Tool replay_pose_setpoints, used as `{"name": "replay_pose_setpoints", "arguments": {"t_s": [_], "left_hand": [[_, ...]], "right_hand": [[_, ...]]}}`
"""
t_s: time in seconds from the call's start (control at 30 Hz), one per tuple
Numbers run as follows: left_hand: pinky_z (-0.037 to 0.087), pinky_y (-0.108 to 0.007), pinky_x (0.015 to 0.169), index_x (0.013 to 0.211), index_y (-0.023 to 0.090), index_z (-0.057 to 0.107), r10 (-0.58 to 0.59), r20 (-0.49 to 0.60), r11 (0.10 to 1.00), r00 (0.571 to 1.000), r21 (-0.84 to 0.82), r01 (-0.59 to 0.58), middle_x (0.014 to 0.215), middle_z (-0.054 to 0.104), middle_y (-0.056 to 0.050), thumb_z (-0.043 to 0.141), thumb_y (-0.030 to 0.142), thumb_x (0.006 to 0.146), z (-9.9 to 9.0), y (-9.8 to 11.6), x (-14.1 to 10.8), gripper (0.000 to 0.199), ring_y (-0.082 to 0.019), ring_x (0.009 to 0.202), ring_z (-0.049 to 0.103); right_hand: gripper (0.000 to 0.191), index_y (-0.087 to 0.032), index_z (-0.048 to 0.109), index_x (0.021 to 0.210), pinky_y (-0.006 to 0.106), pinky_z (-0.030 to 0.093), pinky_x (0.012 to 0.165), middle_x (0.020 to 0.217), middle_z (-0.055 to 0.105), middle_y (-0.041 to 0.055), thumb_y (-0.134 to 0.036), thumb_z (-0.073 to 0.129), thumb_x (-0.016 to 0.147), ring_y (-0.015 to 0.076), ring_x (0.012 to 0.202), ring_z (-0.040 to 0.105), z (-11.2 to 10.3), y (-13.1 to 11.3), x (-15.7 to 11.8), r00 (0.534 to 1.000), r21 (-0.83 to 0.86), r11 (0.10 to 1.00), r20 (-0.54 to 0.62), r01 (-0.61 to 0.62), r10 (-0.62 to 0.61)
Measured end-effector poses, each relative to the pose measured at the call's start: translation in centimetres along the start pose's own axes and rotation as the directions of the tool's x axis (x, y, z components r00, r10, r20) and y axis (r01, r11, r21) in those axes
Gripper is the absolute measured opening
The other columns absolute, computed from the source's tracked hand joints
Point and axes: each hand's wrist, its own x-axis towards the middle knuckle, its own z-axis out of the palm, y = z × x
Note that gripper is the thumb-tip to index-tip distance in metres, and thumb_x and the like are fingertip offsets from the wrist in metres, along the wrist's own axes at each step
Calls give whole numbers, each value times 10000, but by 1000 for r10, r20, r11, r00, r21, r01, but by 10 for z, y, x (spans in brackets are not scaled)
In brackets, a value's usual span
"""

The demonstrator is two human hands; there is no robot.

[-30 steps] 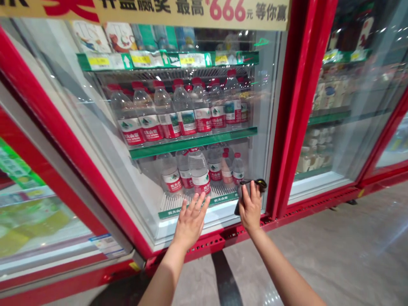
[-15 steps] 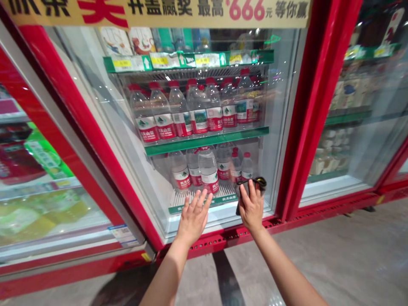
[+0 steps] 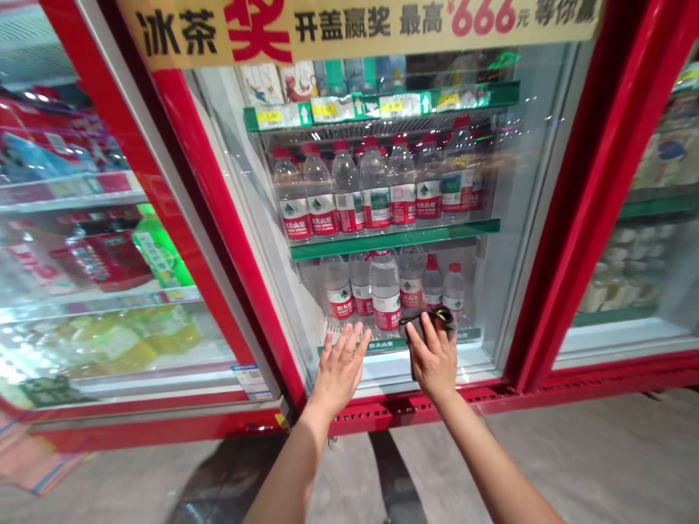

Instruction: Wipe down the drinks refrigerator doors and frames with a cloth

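Observation:
My left hand [image 3: 339, 375] is spread flat before the lower part of a cooler's glass door [image 3: 521, 240]. It holds nothing; whether its palm touches the glass I cannot tell. Beside it, my right hand [image 3: 438, 367] lies over a dark folded cloth [image 3: 445, 316], which is held against the door. Part of the cloth is hidden behind the fingers. Behind the glass, a large water bottle [image 3: 386, 302] with a red and white label stands on the bottom shelf, between and above my hands, among several others. More red-capped bottles [image 3: 376, 207] line the shelf above.
A red frame post [image 3: 579, 218] borders the door on the right, and another red post [image 3: 229, 240] on the left. A yellow banner [image 3: 354, 33] crosses the top. The left cooler holds yellow drink bottles [image 3: 142, 338]. Grey floor [image 3: 601, 451] lies below.
The view has turned left, so the cooler sits further right in the picture. Both hands and the cloth have shifted left across the door.

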Motion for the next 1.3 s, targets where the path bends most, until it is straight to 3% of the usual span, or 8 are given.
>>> {"name": "replay_pose_setpoints", "arguments": {"t_s": [0.1, 0.2, 0.37, 0.5, 0.67, 1.0, 1.17, 1.3], "left_hand": [[-14, -491, 1301, 1610, 195, 233, -13, 12, 1000, 1000, 4, 13, 1666, 301, -70, 615, 298, 916, -3, -8, -7, 798, -227, 1587, -14], [7, -484, 1304, 1610, 196, 226, -39, 19, 999, 999, 6, 39, 1641, 359, -68, 615, 294, 917, -6, -14, -14, 801, -217, 1586, 10], [7, -470, 1306, 1607, 180, 237, -47, 27, 999, 999, 6, 47, 1630, 382, -65, 584, 283, 930, -8, -19, -22, 767, -213, 1586, 39], [34, -479, 1304, 1614, 198, 209, -85, 47, 996, 995, 26, 84, 1626, 390, -71, 583, 274, 932, -12, -27, -29, 782, -220, 1581, 108], [52, -506, 1297, 1614, 213, 215, -149, 95, 987, 984, 73, 142, 1630, 379, -91, 580, 291, 937, -20, -42, -43, 773, -245, 1567, 188], [78, -492, 1299, 1604, 225, 257, -210, 146, 976, 967, 90, 199, 1628, 388, -77, 557, 189, 910, -31, -64, -77, 756, -229, 1560, 214], [128, -506, 1294, 1610, 182, 232, -243, 212, 968, 946, 120, 222, 1644, 352, -86, 511, 126, 882, -40, -77, -91, 781, -237, 1569, 182], [177, -527, 1283, 1621, 167, 162, -277, 268, 959, 923, 145, 245, 1663, 306, -86, 508, 102, 847, -48, -85, -99, 851, -245, 1574, 155]], "right_hand": [[628, -323, 461, 1517, 692, 219, 1172, 1665, 298, 77, -191, 538, 908, 350, 1481, 316, 7, -28, 23, 997, -2, 998, -55, -63, 63], [631, -334, 498, 1491, 650, 118, 1222, 1614, 406, 70, -175, 574, 885, 308, 1441, 378, 12, -53, 27, 998, -8, 998, -12, 60, -60], [537, -365, 592, 1404, 510, 33, 1274, 1450, 610, 12, -152, 562, 911, 202, 1260, 536, 9, -41, -8, 957, 5, 960, 73, 280, -279], [577, -345, 557, 1444, 570, 151, 1244, 1495, 564, 54, -158, 578, 898, 253, 1296, 518, 11, -30, -13, 985, -25, 985, -16, 172, -173], [706, -331, 427, 1540, 687, 212, 1170, 1619, 390, 94, -150, 573, 873, 345, 1372, 448, 25, -67, 6, 996, -21, 999, -79, 39, -40], [669, -320, 424, 1547, 600, -15, 1251, 1528, 525, 68, -143, 538, 911, 278, 1245, 542, 40, -114, -27, 966, 65, 969, 90, 238, -244], [625, -305, 406, 1554, 552, -71, 1264, 1556, 491, 26, -146, 481, 954, 233, 1223, 561, 48, -133, -47, 913, 170, 928, 191, 331, -360], [538, -280, 472, 1511, 479, -69, 1281, 1520, 539, 6, -150, 446, 989, 185, 1223, 579, 63, -143, -66, 818, 297, 826, 191, 479, -543]]}}
